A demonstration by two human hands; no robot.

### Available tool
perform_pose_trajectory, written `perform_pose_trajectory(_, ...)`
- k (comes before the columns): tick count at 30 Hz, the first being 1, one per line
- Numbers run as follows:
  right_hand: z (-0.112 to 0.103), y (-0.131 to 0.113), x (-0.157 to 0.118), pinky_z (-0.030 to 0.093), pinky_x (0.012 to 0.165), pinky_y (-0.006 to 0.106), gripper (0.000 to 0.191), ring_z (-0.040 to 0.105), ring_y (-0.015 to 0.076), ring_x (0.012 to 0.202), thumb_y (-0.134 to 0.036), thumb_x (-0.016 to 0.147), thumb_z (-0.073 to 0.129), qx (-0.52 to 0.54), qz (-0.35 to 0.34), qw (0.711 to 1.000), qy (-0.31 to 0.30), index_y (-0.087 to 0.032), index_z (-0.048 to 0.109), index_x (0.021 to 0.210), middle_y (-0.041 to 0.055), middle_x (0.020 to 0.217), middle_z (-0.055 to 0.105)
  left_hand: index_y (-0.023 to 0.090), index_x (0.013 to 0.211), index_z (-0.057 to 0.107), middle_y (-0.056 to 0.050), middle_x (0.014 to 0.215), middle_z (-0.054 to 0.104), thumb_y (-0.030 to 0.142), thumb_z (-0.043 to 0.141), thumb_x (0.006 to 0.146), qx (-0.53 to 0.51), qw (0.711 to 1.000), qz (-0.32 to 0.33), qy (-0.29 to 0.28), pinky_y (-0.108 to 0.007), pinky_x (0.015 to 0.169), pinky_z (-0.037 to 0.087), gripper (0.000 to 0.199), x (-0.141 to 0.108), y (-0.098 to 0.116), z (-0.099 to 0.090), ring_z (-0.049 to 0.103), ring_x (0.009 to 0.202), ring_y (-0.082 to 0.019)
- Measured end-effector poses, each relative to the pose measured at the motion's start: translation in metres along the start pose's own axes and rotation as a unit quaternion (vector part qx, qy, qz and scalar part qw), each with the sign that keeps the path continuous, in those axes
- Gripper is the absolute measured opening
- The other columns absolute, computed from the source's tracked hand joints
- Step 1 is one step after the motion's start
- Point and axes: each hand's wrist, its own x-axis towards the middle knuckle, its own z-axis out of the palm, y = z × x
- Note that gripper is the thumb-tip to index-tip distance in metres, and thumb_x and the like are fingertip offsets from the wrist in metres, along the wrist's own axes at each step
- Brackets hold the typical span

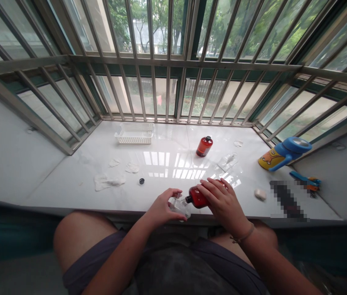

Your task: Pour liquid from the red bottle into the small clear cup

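My left hand (164,207) is wrapped round a small clear bottle (181,207) at the sill's front edge. Gripped from above by my right hand (218,196), a red bottle (198,197) lies tilted, its uncapped black-rimmed neck pointing left at the mouth of the clear bottle. Whether liquid is flowing cannot be made out. A small dark cap (142,181) rests on the white sill (81,164) to the left. Farther back stands a second red bottle (204,146) with a black cap.
A white basket (135,134) sits at the back left, with crumpled tissues (109,182) before it. Clear bottles (227,162) lie right of centre. Farther right are a white lump (260,194), a blue-yellow flask (279,155) and a blue-orange item (305,180). Metal bars (167,63) line the back.
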Motion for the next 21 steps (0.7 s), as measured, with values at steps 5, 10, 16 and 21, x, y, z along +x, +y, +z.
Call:
perform_pose_trajectory(5, -0.0008, -0.0003, 0.0009, 0.029, 0.126, 0.055, 0.057, 0.056, 0.0296, 0.143, -0.008, 0.102, 0.055, 0.000, 0.000, 1.000, -0.004, -0.031, 0.055, 0.154, 0.0053, 0.152, 0.066, 0.024, 0.134, 0.068, -0.011, 0.133, 0.070, 0.039, 0.108, 0.055, 0.004, 1.000, 0.002, -0.002, -0.039, 0.086, 0.062, 0.090, 0.0005, -0.0014, -0.0005, 0.066, 0.126, -0.035)
perform_pose_trajectory(10, -0.0009, -0.0003, 0.0012, 0.029, 0.126, 0.054, 0.054, 0.057, 0.0292, 0.142, -0.008, 0.102, 0.055, -0.007, -0.002, 1.000, -0.002, -0.030, 0.057, 0.151, 0.0053, 0.152, 0.066, 0.024, 0.133, 0.068, -0.010, 0.133, 0.069, 0.038, 0.108, 0.054, 0.005, 1.000, 0.006, 0.002, -0.037, 0.084, 0.062, 0.090, 0.0009, -0.0037, -0.0003, 0.066, 0.125, -0.034)
perform_pose_trajectory(16, 0.0012, 0.0005, 0.0014, 0.028, 0.127, 0.053, 0.051, 0.057, 0.0294, 0.141, -0.010, 0.103, 0.057, 0.000, -0.006, 1.000, 0.012, -0.028, 0.058, 0.150, 0.0056, 0.150, 0.067, 0.024, 0.134, 0.068, -0.010, 0.133, 0.070, 0.038, 0.108, 0.054, 0.004, 1.000, 0.003, 0.004, -0.036, 0.084, 0.062, 0.091, 0.0008, -0.0055, -0.0001, 0.065, 0.125, -0.034)
perform_pose_trajectory(21, 0.0030, 0.0013, 0.0008, 0.028, 0.126, 0.053, 0.051, 0.058, 0.0297, 0.140, -0.010, 0.103, 0.057, 0.000, -0.007, 1.000, 0.015, -0.029, 0.058, 0.150, 0.0054, 0.150, 0.068, 0.025, 0.134, 0.068, -0.011, 0.135, 0.069, 0.038, 0.108, 0.054, 0.014, 1.000, 0.002, 0.006, -0.037, 0.084, 0.061, 0.091, 0.0013, -0.0072, -0.0004, 0.066, 0.125, -0.034)
